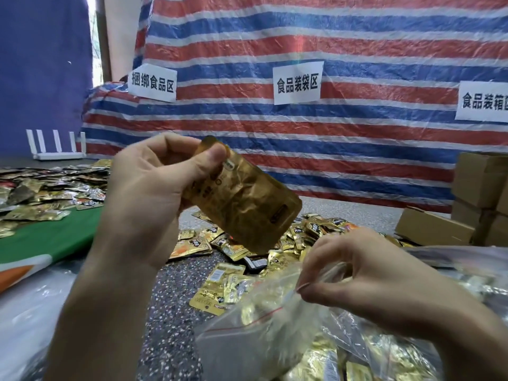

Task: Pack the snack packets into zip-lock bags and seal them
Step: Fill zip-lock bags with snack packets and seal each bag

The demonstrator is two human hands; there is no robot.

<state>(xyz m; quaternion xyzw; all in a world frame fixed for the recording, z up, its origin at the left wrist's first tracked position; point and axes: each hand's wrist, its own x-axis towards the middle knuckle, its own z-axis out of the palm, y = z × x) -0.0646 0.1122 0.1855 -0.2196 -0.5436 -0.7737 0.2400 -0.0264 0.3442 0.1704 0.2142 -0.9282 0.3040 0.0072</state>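
Gold snack packet (247, 199) held up over an open zip-lock bag (261, 325) at a packing counter (170, 312).

The left hand (143, 193) grips the crinkled packet at its top, thumb pressed on the front; its print is too blurred to read. Lower right, the right hand (365, 276) pinches the mouth of the clear bag, which has a red seal line and gold packets inside. The hands are apart. Loose gold packets (302, 237) lie heaped on the speckled counter between them. Behind hangs a red, white and blue striped tarp (357, 147) with paper signs: 捆绑食品区 (152, 83), 食品装袋区 (297, 83) and, cut off at the edge, 食品装箱 (483, 101). Cardboard boxes (481, 182) are stacked at right.
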